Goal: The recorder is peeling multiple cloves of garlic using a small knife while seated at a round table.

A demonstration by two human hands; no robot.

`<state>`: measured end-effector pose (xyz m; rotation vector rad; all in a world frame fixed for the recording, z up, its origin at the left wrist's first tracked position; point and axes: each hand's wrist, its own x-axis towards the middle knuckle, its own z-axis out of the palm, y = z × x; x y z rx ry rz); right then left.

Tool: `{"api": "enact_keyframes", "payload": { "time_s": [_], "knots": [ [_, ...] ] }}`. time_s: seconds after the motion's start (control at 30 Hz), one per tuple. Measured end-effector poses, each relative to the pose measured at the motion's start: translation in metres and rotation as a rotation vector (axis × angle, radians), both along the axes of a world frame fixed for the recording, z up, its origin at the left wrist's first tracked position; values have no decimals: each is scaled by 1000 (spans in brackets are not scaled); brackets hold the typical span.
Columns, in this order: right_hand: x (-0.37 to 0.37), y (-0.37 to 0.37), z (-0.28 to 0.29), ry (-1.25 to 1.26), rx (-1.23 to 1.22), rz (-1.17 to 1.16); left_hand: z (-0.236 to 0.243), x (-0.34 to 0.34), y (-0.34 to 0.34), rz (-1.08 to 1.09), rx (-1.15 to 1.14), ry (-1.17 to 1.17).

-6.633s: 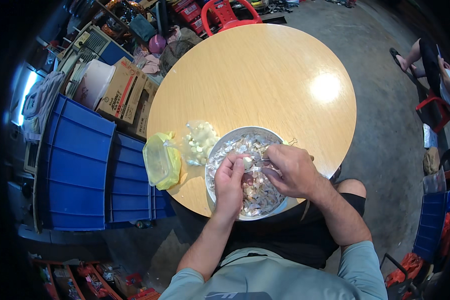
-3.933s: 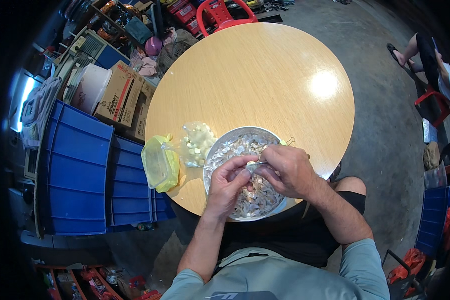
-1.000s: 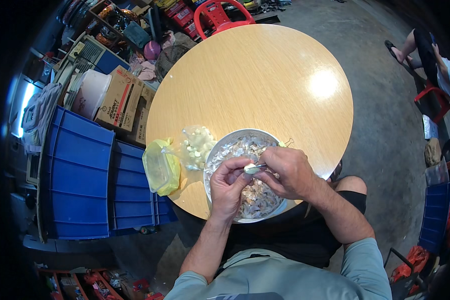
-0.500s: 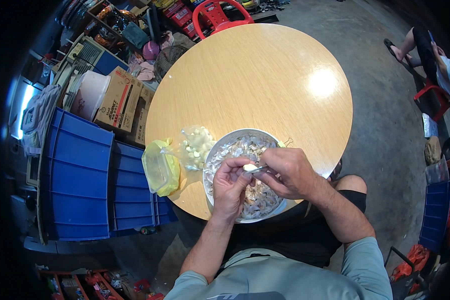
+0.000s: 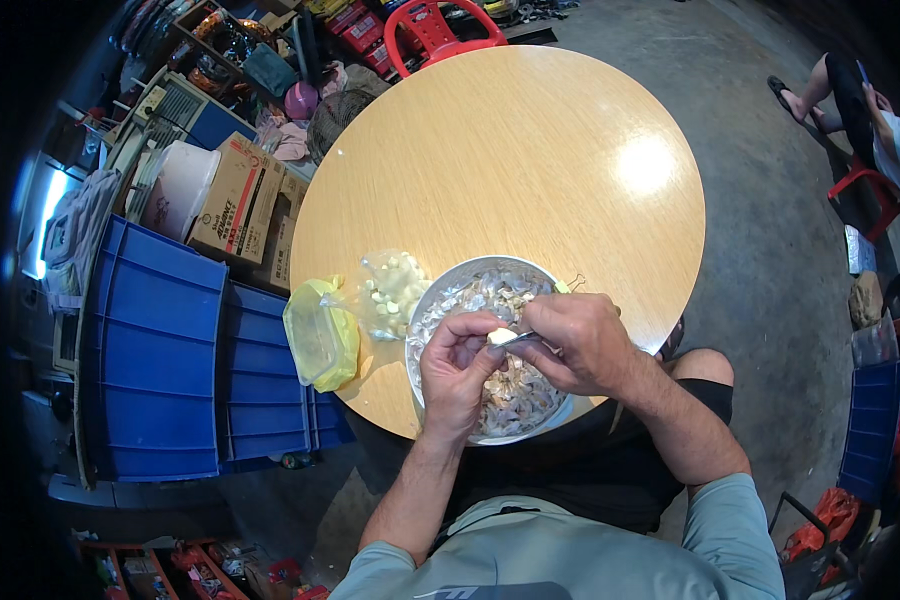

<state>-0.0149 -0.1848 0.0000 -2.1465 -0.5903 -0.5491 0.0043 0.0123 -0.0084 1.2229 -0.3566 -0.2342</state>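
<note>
The left forearm (image 5: 414,492) is pointing toward one o'clock, the right forearm (image 5: 683,427) toward eleven. The left hand (image 5: 454,375) is pinching with thumb (image 5: 484,361) and forefinger (image 5: 467,323); the right hand (image 5: 578,342), pointing toward ten, is gripping.

- I see the bowl (image 5: 410,350) on the near edge of the table (image 5: 530,150), beneath left hand (image 5: 457,370) and right hand (image 5: 578,345)
- Bag (image 5: 395,290) left of it, tub (image 5: 315,345) farther left
- Chair (image 5: 433,33) behind the table

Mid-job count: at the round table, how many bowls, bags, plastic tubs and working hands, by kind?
White bowl: 1
Bags: 2 (clear bag, yellow bag)
Plastic tub: 1
Hands: 2 (left hand, right hand)
Total: 6
</note>
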Motion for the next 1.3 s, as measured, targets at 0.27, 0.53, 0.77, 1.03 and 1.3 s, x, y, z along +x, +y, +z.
{"api": "enact_keyframes", "payload": {
  "time_s": [0.27,0.53,0.77,1.03,1.3],
  "knots": [
    [0,1,-4,12,43,-1,-1,-4,-2,-15,-53,93],
    [1,0,-5,-14,25,-16,-1,-12,-8,-5,-157,209],
    [0,0,-2,13,69,-3,-4,-15,-10,13,-165,173],
    [-1,0,0,62,52,77,-2,-14,-17,165,-82,53],
    [-1,-4,0,48,49,171,4,-12,-14,147,-199,310]
  ]
}}
